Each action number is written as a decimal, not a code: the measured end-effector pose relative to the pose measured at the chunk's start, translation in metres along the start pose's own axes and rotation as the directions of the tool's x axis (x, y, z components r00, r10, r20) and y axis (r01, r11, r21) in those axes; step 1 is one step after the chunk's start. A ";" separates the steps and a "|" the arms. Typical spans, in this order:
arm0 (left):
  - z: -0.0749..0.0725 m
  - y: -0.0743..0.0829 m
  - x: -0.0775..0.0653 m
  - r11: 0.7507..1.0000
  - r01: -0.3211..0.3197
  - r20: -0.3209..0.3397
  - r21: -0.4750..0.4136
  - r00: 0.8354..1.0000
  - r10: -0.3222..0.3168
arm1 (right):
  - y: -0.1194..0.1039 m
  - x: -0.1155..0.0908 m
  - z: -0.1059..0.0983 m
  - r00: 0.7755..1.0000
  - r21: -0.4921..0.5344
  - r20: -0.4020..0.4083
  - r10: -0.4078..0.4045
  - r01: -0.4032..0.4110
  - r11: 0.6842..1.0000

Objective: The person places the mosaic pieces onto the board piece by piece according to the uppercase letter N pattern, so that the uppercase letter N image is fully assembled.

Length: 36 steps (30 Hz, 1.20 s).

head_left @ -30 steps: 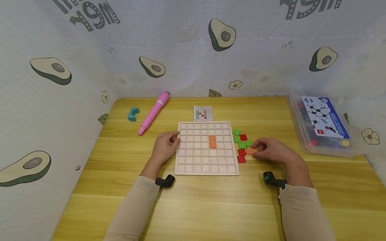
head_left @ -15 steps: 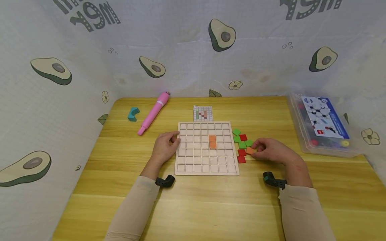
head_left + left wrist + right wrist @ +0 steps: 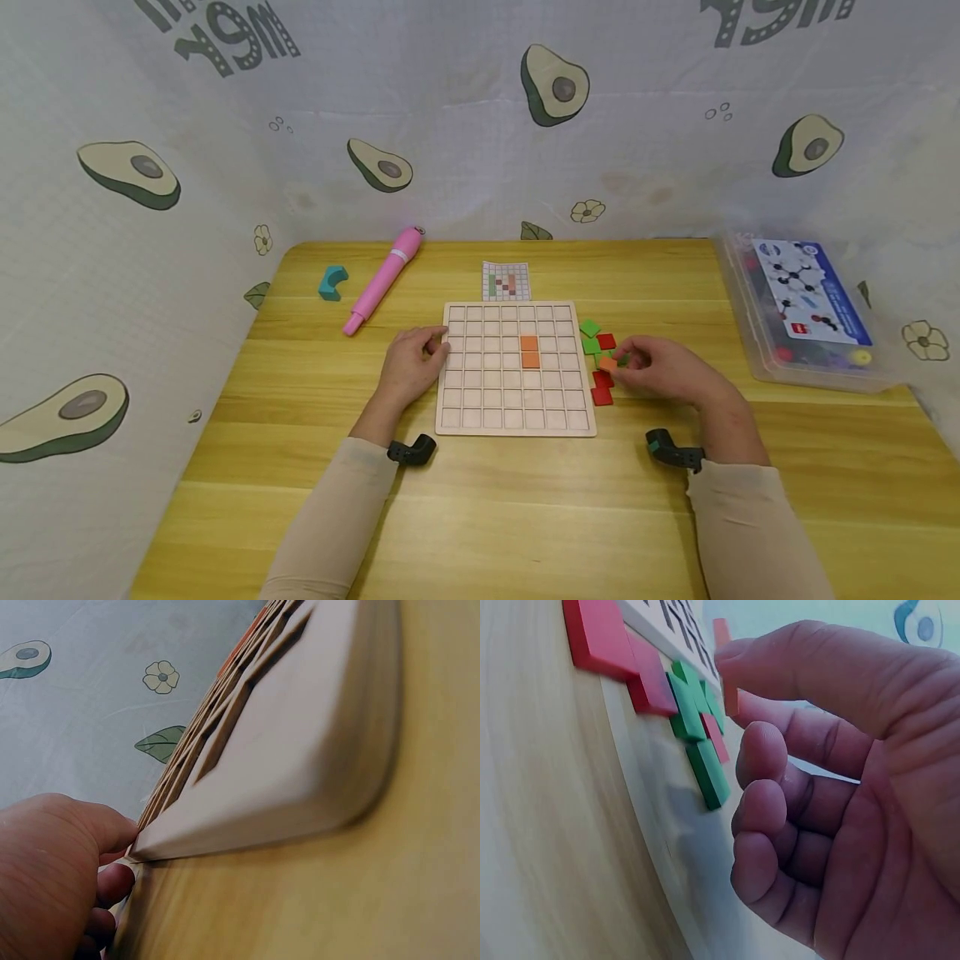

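Observation:
Between thumb and fingertip, my right hand (image 3: 667, 367) pinches an orange square tile (image 3: 608, 364), raised over the loose tiles right of the board. The right wrist view shows this tile (image 3: 730, 696) edge-on, partly covered by the thumb, with the other fingers loosely curled. My left hand (image 3: 409, 362) rests against the left edge of the wooden grid board (image 3: 517, 432), its thumb and a finger touching the rim. Two orange tiles (image 3: 530, 352) lie in adjoining cells of one column. Green tiles (image 3: 590, 328) and red tiles (image 3: 602, 397) lie beside the board's right edge.
A small pattern card (image 3: 506, 282) lies behind the board. Farther left are a pink pen-shaped tube (image 3: 384, 280) and a teal arch block (image 3: 333, 283). A clear plastic box (image 3: 810, 308) stands at the back right, before a patterned cloth.
My right hand has lifted the orange tile off the table and moved it left, over the green and red tiles. The left hand has stayed at the board's edge.

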State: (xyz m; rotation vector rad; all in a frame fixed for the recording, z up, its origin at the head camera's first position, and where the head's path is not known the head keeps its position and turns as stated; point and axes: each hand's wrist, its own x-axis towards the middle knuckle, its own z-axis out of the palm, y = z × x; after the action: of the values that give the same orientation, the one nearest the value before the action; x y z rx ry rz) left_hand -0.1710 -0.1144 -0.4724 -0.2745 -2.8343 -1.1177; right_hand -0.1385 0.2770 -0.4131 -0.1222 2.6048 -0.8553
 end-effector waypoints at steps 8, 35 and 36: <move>-0.001 0.001 0.000 1.000 -0.025 -0.017 0.014 1.000 0.025 | -0.011 0.003 0.006 1.000 0.023 -0.006 -0.005 0.006 1.000; 0.000 0.001 0.000 0.999 -0.031 -0.015 0.006 0.999 0.031 | -0.046 0.013 0.041 0.993 0.000 0.053 -0.107 0.107 0.994; 0.000 0.001 0.000 1.000 -0.030 -0.015 0.006 0.999 0.030 | -0.048 0.013 0.043 0.992 0.005 0.059 -0.114 0.114 0.993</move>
State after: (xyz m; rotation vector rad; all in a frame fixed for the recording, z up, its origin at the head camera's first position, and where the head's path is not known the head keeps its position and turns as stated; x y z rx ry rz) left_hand -0.1705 -0.1140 -0.4720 -0.3063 -2.8097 -1.1015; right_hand -0.1354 0.2118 -0.4209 -0.2938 2.5621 -0.8792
